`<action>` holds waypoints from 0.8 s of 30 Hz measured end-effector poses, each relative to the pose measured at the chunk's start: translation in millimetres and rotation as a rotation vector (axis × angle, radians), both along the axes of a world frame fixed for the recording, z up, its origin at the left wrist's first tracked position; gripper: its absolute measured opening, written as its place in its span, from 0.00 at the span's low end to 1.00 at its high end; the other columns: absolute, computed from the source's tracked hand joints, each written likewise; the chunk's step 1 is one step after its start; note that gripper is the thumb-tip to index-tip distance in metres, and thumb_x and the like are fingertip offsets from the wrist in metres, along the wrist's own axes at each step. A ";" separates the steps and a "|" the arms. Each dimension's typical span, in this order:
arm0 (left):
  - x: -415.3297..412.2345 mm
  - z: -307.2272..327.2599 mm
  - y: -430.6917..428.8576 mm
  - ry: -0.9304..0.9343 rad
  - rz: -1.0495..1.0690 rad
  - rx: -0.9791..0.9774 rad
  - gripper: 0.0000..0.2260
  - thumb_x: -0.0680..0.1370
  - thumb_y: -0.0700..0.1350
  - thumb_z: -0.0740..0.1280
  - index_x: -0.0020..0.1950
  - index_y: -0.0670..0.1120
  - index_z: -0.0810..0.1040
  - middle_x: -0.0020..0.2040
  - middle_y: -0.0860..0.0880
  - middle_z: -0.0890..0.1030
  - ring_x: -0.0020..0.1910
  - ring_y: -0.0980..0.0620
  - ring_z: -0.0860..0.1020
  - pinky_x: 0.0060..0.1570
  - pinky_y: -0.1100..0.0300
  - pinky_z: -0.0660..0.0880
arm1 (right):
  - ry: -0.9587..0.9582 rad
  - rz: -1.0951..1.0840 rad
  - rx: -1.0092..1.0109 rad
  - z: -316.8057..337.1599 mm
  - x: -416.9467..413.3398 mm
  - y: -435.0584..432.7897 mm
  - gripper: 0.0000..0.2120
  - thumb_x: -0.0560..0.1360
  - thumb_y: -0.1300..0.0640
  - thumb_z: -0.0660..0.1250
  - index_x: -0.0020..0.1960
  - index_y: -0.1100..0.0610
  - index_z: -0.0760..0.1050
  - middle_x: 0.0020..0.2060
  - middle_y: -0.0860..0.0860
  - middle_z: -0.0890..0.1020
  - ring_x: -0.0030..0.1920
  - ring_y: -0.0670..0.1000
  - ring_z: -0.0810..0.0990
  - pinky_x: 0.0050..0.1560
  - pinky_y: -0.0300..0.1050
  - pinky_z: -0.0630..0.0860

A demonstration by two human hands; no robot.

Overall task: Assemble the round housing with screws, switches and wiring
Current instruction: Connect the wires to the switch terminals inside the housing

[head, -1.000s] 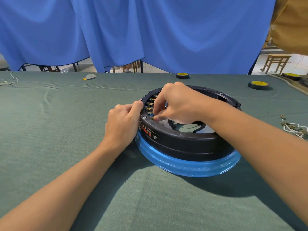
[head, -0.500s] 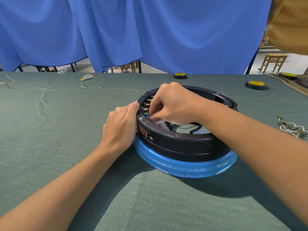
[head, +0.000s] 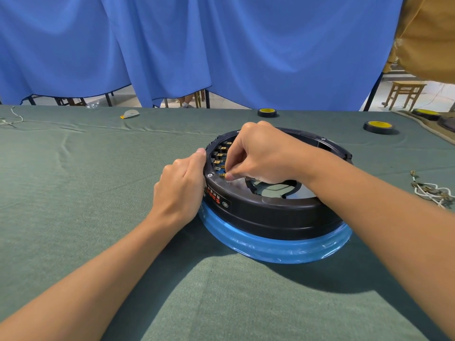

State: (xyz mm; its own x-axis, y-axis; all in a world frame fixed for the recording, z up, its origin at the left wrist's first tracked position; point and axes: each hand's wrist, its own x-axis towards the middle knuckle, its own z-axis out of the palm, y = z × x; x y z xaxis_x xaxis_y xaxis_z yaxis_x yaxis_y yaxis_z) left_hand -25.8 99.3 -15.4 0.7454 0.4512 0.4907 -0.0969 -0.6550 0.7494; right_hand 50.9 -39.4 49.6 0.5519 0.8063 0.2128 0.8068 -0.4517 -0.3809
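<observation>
A round black housing point(head: 270, 212) with a blue film-wrapped base rim point(head: 275, 249) lies upside down on the green table. Inside its left wall stands a row of switches with brass terminals point(head: 219, 153). My left hand point(head: 182, 190) grips the housing's left outer wall, thumb on the rim. My right hand point(head: 263, 153) reaches over into the housing, and its curled fingers pinch a small brass terminal point(head: 222, 175) at the near end of the switch row. A bundle of white wiring point(head: 430, 190) lies on the cloth to the right.
Two rolls of black and yellow tape point(head: 267, 112) point(head: 379, 127) sit behind the housing, with more at the far right edge. A small white object point(head: 130, 113) and a thin white wire point(head: 12, 116) lie at the back left. Blue curtains hang behind the green table point(head: 86, 193).
Both hands stay on the housing in the same grip; the right fingers shifted only slightly at the terminal. The camera view drifted a little.
</observation>
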 end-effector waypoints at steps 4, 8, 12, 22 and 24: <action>-0.6 -0.3 -0.8 0.005 -0.013 0.043 0.18 0.75 0.55 0.49 0.28 0.51 0.66 0.25 0.53 0.71 0.34 0.44 0.68 0.39 0.48 0.64 | 0.003 -0.002 0.007 -1.1 -1.1 0.8 0.01 0.70 0.56 0.76 0.42 0.54 0.85 0.32 0.43 0.81 0.35 0.42 0.79 0.37 0.36 0.75; -1.6 0.2 -1.9 -0.009 0.003 0.048 0.17 0.75 0.54 0.50 0.29 0.49 0.64 0.27 0.50 0.72 0.35 0.43 0.69 0.40 0.47 0.64 | -0.019 0.000 0.019 -2.3 -1.4 2.4 0.00 0.71 0.58 0.76 0.41 0.54 0.85 0.30 0.41 0.80 0.34 0.41 0.77 0.36 0.36 0.74; -1.5 0.2 -1.2 -0.022 0.001 0.044 0.18 0.75 0.54 0.50 0.29 0.46 0.64 0.28 0.48 0.72 0.35 0.43 0.69 0.40 0.47 0.65 | -0.020 0.002 0.024 -2.7 -1.6 3.8 0.01 0.71 0.58 0.75 0.42 0.55 0.86 0.31 0.42 0.80 0.34 0.42 0.78 0.36 0.37 0.75; 0.8 -0.1 -0.8 -0.018 -0.002 0.037 0.17 0.74 0.53 0.51 0.28 0.47 0.64 0.25 0.51 0.70 0.34 0.44 0.67 0.39 0.47 0.65 | 0.072 -0.023 0.010 0.1 -2.1 7.0 0.09 0.70 0.58 0.75 0.33 0.49 0.80 0.27 0.41 0.79 0.30 0.40 0.76 0.27 0.27 0.66; 1.3 -0.3 0.4 -0.022 0.009 0.017 0.17 0.74 0.54 0.53 0.29 0.46 0.65 0.23 0.52 0.69 0.32 0.45 0.67 0.37 0.50 0.64 | 0.101 -0.020 0.006 3.7 -0.6 3.3 0.08 0.71 0.56 0.73 0.34 0.47 0.81 0.24 0.39 0.79 0.29 0.37 0.76 0.27 0.27 0.67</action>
